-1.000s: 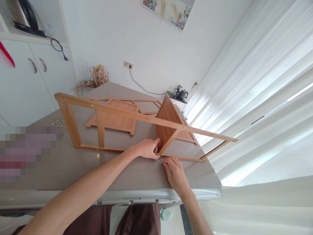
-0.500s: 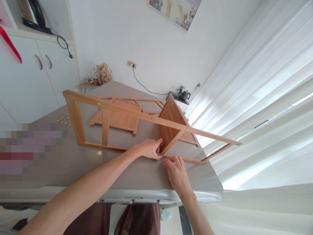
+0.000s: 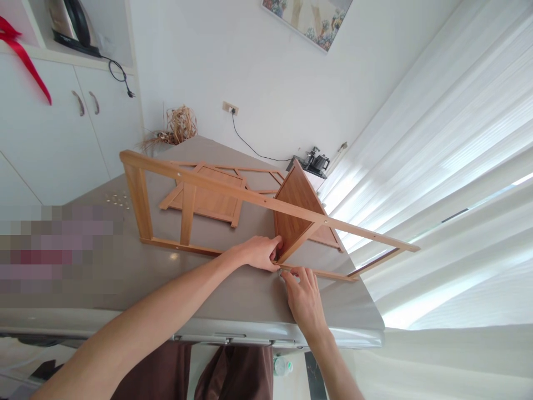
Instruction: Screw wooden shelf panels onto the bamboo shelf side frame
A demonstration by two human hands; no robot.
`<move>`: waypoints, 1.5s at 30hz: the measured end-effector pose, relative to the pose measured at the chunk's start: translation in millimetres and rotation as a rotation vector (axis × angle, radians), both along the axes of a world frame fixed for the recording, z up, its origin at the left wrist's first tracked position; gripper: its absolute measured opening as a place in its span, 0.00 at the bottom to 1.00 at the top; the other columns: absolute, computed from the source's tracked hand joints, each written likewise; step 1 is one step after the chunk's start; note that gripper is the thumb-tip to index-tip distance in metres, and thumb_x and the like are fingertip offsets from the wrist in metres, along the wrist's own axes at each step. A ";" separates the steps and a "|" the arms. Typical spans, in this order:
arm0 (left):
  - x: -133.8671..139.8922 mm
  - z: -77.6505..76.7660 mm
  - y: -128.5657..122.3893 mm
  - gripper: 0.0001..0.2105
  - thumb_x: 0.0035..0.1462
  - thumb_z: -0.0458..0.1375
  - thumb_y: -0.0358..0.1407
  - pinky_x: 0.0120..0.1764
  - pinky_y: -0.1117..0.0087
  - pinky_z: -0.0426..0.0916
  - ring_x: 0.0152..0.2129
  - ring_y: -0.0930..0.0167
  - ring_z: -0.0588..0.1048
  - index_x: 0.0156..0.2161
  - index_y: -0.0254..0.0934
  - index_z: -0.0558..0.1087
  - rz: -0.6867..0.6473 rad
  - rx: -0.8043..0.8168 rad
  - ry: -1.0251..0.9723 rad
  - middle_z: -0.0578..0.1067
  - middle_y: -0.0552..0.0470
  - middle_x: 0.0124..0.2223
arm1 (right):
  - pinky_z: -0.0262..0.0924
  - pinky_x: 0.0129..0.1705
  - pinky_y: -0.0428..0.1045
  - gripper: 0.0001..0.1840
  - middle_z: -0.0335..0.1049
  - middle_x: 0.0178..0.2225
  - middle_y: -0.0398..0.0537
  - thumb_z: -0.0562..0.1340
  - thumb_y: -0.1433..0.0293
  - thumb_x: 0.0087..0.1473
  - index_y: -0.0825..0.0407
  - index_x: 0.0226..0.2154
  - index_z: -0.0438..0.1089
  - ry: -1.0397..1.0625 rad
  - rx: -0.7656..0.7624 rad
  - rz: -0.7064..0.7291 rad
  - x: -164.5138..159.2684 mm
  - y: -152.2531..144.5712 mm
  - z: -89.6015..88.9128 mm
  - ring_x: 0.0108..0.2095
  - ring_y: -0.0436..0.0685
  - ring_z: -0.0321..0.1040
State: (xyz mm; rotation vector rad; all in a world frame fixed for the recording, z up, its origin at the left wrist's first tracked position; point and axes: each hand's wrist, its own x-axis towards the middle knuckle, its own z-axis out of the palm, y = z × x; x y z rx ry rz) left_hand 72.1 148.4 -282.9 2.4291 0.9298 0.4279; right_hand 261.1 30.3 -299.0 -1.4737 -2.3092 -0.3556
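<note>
A wooden side frame point(image 3: 250, 196) stands on its long edge on the grey table point(image 3: 233, 294), with a wooden panel point(image 3: 297, 203) joined across it. My left hand point(image 3: 262, 253) is closed around the frame's lower rail where the panel's edge meets it. Just right of it, my right hand point(image 3: 303, 291) pinches a small bent metal piece point(image 3: 280, 273) that looks like a hex key, against the rail's near face. Fingers hide most of this piece. A screw head point(image 3: 326, 221) shows in the upper rail.
Behind the frame lie a second wooden panel point(image 3: 214, 194) and another slim wooden frame point(image 3: 254, 169). Small loose hardware point(image 3: 117, 198) is scattered at the left. Dried plants point(image 3: 181, 125) and a black kettle set point(image 3: 316, 160) stand at the back. White curtains point(image 3: 437, 139) hang on the right.
The view has shifted slightly, so the scene sits a little further right. Both hands keep their places at the rail joint; the right fingers have changed only slightly.
</note>
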 end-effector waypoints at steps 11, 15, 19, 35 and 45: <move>-0.2 1.2 -1.6 0.21 0.44 0.62 0.46 0.28 0.68 0.61 0.28 0.67 0.77 0.42 0.43 0.61 0.010 0.004 -0.010 0.78 0.58 0.33 | 0.61 0.45 0.54 0.11 0.68 0.37 0.48 0.56 0.68 0.64 0.47 0.39 0.74 0.360 -0.149 -0.006 6.3 3.8 -5.6 0.41 0.57 0.63; 0.9 -0.2 -0.5 0.21 0.45 0.61 0.46 0.27 0.69 0.60 0.26 0.68 0.75 0.41 0.43 0.60 0.007 0.000 -0.024 0.78 0.59 0.33 | 0.59 0.46 0.54 0.11 0.69 0.37 0.47 0.55 0.70 0.64 0.47 0.41 0.73 0.322 -0.166 0.035 7.1 4.5 -4.6 0.41 0.58 0.64; 1.4 -0.7 0.3 0.21 0.45 0.61 0.46 0.27 0.69 0.60 0.26 0.68 0.75 0.42 0.43 0.60 0.008 0.007 -0.028 0.78 0.60 0.32 | 0.59 0.46 0.53 0.10 0.69 0.38 0.47 0.55 0.70 0.64 0.47 0.39 0.73 0.363 -0.195 0.037 7.6 5.4 -2.7 0.42 0.57 0.64; 0.7 4.7 -3.5 0.20 0.45 0.62 0.46 0.28 0.69 0.61 0.28 0.68 0.76 0.41 0.43 0.61 0.025 -0.002 0.003 0.78 0.60 0.33 | 0.54 0.44 0.52 0.12 0.67 0.37 0.47 0.54 0.77 0.62 0.48 0.39 0.71 0.084 -0.043 -0.011 5.4 1.2 -3.6 0.41 0.57 0.62; 1.4 -2.0 0.9 0.22 0.45 0.62 0.46 0.28 0.69 0.61 0.28 0.68 0.76 0.43 0.43 0.61 0.005 0.007 -0.019 0.78 0.60 0.33 | 0.54 0.46 0.54 0.16 0.67 0.39 0.50 0.55 0.82 0.57 0.50 0.43 0.71 -0.112 0.042 0.037 3.5 3.1 6.0 0.40 0.58 0.60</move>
